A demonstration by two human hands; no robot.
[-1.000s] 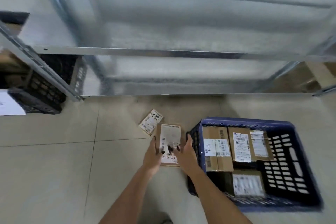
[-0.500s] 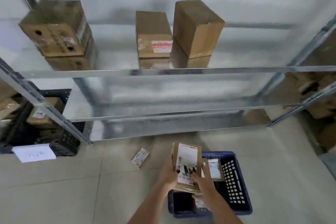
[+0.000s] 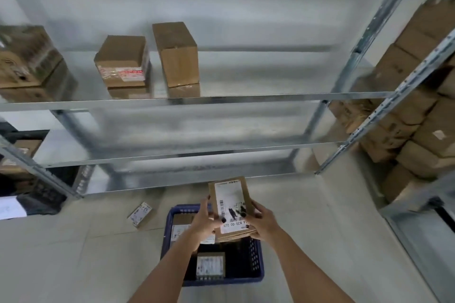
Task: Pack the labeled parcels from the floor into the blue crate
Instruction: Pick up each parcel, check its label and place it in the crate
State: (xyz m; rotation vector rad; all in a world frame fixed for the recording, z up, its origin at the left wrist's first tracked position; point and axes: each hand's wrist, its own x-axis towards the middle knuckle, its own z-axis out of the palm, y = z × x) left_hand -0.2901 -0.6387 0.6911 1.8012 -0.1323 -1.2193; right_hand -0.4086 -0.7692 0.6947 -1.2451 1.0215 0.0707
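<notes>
Since the earlier frames the flat parcel has been lifted off the floor tiles and carried across to a position above the blue crate; the view has also tilted up, so more of the metal shelving now shows. Left hand and right hand both grip the parcel, one on each long edge, fingers curled round its sides with thumbs on the labelled face. The parcel is held clear of the crate, its long axis running away from the person and tipped slightly left at the far end; the white label faces up toward the camera, with its printed code at the near end. The near edge of the parcel and the fingers behind it are hidden. In the crate, one labelled box lies near the front wall; others at the back are largely covered by the left hand and wrist, and their number cannot be told. A small labelled parcel lies on the floor left of the crate, well apart from it. Brown cartons stand on the middle shelf; their print is blurred. More cartons at the right are cut off by the frame edge.
</notes>
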